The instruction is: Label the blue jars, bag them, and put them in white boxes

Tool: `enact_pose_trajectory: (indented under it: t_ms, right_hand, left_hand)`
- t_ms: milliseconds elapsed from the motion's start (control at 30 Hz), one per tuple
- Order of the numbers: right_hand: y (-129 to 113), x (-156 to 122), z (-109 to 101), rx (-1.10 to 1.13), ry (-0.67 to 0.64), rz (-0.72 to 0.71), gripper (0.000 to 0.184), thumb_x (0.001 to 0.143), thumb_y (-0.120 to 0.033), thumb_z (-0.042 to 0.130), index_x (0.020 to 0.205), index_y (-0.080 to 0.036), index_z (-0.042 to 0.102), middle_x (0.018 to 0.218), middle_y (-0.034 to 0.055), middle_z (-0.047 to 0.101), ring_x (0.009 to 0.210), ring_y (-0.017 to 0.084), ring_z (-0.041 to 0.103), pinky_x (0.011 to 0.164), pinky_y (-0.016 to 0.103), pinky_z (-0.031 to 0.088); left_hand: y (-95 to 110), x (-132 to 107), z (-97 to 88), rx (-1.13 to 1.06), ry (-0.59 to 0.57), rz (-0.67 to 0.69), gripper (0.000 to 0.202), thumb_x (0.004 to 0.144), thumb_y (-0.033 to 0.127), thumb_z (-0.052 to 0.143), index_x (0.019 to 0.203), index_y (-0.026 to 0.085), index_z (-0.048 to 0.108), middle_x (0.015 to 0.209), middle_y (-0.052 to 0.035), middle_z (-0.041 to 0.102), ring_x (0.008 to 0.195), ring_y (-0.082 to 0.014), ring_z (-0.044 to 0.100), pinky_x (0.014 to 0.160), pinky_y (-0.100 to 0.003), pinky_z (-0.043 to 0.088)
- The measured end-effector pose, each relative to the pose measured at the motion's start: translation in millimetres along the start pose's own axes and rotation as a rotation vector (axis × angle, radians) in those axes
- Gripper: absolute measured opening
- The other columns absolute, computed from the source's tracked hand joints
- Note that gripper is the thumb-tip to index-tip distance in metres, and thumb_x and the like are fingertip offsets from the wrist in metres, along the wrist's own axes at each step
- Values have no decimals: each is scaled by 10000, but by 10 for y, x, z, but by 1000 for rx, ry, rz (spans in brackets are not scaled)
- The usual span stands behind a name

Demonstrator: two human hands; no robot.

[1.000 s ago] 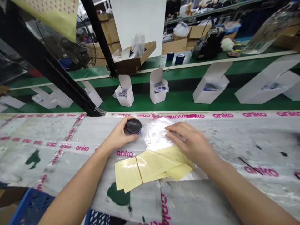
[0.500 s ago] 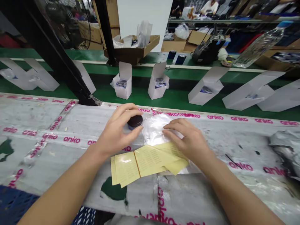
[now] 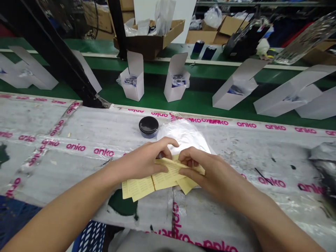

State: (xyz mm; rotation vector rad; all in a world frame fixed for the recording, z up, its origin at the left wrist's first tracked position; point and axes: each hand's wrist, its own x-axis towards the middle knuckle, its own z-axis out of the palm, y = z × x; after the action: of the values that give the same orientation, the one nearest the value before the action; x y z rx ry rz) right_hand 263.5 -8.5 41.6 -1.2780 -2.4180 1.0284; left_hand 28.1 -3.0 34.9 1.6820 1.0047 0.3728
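While our left hand (image 3: pixel 141 162) and right hand (image 3: pixel 207 171) pinch the yellow printed leaflets (image 3: pixel 168 176) between them, the stack's long axis runs crosswise before us, and the black-lidded jar (image 3: pixel 148 126) sits just ahead of the left hand, beside a clear plastic bag (image 3: pixel 183 134) on the anko-taped bench (image 3: pixel 65 168), with white cartons (image 3: pixel 132 78) standing on the green belt (image 3: pixel 189 96) beyond

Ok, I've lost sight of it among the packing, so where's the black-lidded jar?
In the head view, the black-lidded jar stands on the bench just left of the clear plastic bag, beyond the left hand and the yellow leaflets.
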Motion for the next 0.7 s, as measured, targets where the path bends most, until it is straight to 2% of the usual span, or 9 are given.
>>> enact_pose_trajectory:
  t_ms: [100, 200, 333, 467, 600, 700]
  right_hand:
    - [-15, -2, 24, -66, 57, -120, 164, 937, -125, 579, 1032, -258, 571, 978, 10, 683, 851, 192, 647, 667, 301, 485]
    - [-28, 37, 119, -122, 167, -255, 178, 973, -151, 575, 1135, -220, 599, 1062, 61, 675, 955, 221, 638, 758, 339, 514]
    - [-7, 85, 248, -237, 268, -351, 133, 1009, -158, 535, 1049, -166, 661, 926, 74, 691, 854, 235, 647, 722, 375, 495]
    - [7, 75, 272, -300, 323, -417, 141, 964, -77, 571, 974, -156, 687, 866, 67, 712, 806, 236, 667, 722, 388, 480]
    - [-44, 50, 242, -365, 350, -482, 209, 949, -26, 543, 1033, -147, 691, 886, 83, 728, 791, 236, 664, 708, 391, 478]
    - [-85, 40, 221, -419, 342, -513, 246, 960, -20, 515, 1067, -159, 687, 899, 91, 731, 795, 238, 658, 716, 397, 485]
  left_hand:
    - [-21, 25, -21, -62, 28, 14, 322, 899, 198, 651, 1190, 265, 528, 929, 17, 663, 896, -171, 638, 778, -302, 470]
    - [-45, 49, -28, -88, 43, 29, 238, 890, 221, 673, 1099, 237, 561, 861, 31, 651, 855, -156, 625, 751, -286, 458]
    - [-60, 55, -61, -57, 46, -10, 235, 878, 277, 698, 1070, 224, 573, 811, 37, 671, 770, -145, 617, 687, -276, 437]
    - [-68, 38, -109, -52, -10, -17, 259, 889, 296, 682, 1116, 227, 578, 853, 17, 718, 758, -148, 635, 647, -265, 433]
    - [-71, 32, -118, 3, -32, 24, 355, 840, 218, 703, 1175, 248, 590, 935, 9, 708, 814, -158, 647, 647, -258, 441]
    - [-68, 38, -108, -8, -19, 39, 356, 833, 157, 662, 1170, 242, 588, 912, 12, 695, 802, -153, 647, 641, -250, 445]
